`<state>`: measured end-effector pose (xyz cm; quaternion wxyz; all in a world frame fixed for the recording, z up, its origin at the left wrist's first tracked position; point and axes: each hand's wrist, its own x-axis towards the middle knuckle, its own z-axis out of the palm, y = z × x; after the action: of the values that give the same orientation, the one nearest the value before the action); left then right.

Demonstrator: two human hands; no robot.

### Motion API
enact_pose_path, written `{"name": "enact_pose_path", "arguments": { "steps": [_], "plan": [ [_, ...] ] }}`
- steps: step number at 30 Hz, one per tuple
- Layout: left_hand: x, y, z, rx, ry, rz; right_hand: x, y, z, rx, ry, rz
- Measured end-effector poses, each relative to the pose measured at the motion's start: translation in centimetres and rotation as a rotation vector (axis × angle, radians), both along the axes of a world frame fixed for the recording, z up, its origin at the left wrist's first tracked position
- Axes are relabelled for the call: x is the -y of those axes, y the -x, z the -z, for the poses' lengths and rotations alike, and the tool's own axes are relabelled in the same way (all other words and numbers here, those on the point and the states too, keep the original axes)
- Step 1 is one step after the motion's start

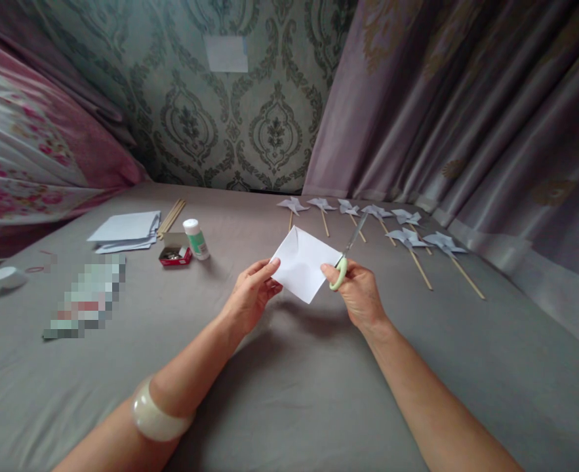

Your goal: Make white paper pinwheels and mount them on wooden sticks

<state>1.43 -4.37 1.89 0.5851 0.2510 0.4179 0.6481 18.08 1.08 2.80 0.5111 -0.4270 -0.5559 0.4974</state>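
Observation:
A white square of paper (303, 262) with fold creases is held up over the grey cloth surface (289, 393). My left hand (250, 295) pinches its left corner between thumb and fingers. My right hand (357, 292) grips scissors (344, 257) with pale green handles, blades pointing up and away, and its thumb also rests on the paper's right edge. A pale bangle (155, 414) sits on my left forearm.
Several paper pinwheels on wooden sticks (407, 237) lie in a row at the back right. At back left are a stack of white sheets (126, 231), wooden sticks (171, 215), a small red box (175, 252), a glue bottle (197, 238) and a tape roll (4, 276). Curtains hang at the right.

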Motion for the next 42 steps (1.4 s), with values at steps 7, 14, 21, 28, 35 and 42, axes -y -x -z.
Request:
{"name": "enact_pose_path", "arguments": {
  "steps": [7,14,21,28,35,42],
  "plan": [
    [0.6,-1.5,0.5,0.002,0.052,0.082,-0.1,0.1,0.9,-0.012,-0.120,0.091],
    [0.6,-1.8,0.5,-0.100,0.034,-0.024,0.0,0.1,0.6,0.028,-0.097,0.099],
    [0.1,0.1,-0.6,-0.051,-0.033,-0.224,0.8,-0.3,0.7,0.327,0.067,-0.293],
    [-0.1,0.5,-0.9,0.007,-0.071,-0.275,3.0,0.9,-0.3,0.492,0.052,-0.630],
    [0.2,0.2,-1.1,0.015,-0.079,-0.273,3.4,1.1,0.5,0.551,0.075,-0.664],
    [0.2,0.1,-1.2,0.012,-0.081,-0.284,3.5,1.1,0.4,0.548,0.094,-0.674]
  ]
}}
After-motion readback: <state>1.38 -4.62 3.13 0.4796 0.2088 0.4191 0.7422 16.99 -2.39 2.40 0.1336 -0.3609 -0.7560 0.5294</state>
